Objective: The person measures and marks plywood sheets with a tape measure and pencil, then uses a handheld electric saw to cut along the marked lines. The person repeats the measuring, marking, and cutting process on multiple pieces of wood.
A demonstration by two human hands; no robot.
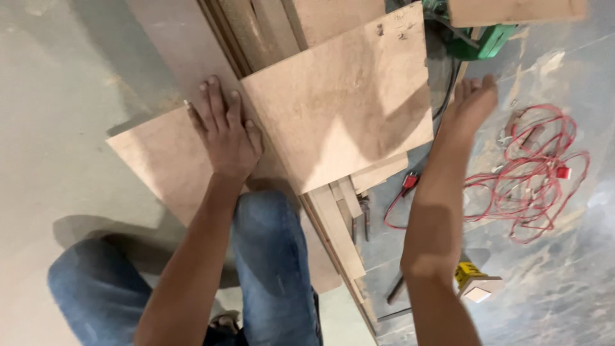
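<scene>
My left hand lies flat, fingers spread, on a brown plywood sheet on the floor, right beside the left edge of a square plywood panel. That panel rests on top of a stack of long wooden boards. My right hand hangs in the air just past the panel's right edge, fingers extended and holding nothing. My knees in blue jeans are below the panel.
A tangle of red wire lies on the grey floor at right. A green power tool sits at the top right under another board. Pliers and a yellow tape measure lie near the boards.
</scene>
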